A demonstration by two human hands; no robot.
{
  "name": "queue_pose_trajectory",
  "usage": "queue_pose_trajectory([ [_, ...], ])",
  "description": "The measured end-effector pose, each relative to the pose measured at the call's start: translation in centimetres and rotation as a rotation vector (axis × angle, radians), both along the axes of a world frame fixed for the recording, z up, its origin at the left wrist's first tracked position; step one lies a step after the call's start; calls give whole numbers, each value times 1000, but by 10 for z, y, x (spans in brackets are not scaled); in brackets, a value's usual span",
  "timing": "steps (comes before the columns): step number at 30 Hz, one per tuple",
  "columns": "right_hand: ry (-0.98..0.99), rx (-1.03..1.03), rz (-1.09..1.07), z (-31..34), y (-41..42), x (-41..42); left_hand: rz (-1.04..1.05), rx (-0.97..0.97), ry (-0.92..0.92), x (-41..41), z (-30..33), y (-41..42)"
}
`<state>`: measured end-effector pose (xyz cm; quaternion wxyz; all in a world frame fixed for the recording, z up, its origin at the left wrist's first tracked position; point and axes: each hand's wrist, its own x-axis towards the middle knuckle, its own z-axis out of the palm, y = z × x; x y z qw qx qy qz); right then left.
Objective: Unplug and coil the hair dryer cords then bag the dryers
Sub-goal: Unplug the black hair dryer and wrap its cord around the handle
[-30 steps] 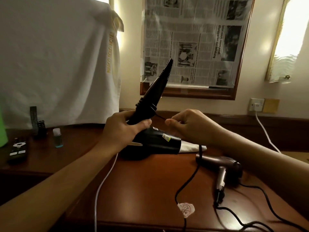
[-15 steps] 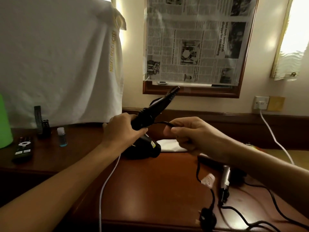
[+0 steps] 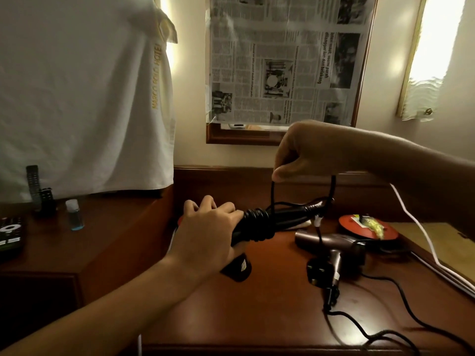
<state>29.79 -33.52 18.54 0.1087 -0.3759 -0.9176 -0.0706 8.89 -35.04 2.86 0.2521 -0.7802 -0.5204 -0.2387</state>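
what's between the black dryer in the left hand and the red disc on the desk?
Head view: the brown hair dryer lies on the desk between the black dryer and the red disc; the black plug dangles in front of it.

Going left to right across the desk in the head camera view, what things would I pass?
Black remote control → small clear bottle of blue liquid → black hair dryer wrapped with its cord → bronze hair dryer lying on the desk → round red tin lid → white cable.
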Motion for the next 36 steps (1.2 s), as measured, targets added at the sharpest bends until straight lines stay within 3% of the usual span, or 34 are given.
queue_pose_trajectory([
  [6,-220,150,-62,3,13,4,-38,21,71,2,1,0],
  [13,-190,269,-8,-8,15,4,-147,-40,139,-4,0,0],
  [17,-72,242,-4,-21,22,5,-312,-145,51,-6,-1,-5],
  [21,125,129,-8,-40,30,17,-414,-41,-44,-10,-3,-11],
  [25,366,-162,23,-58,43,21,-499,-46,-276,-12,6,-16],
  [30,555,-246,37,-93,49,9,-505,-17,-501,-2,11,-21],
  [36,497,-284,-69,-110,28,-16,-392,-19,-690,-5,14,-10],
])
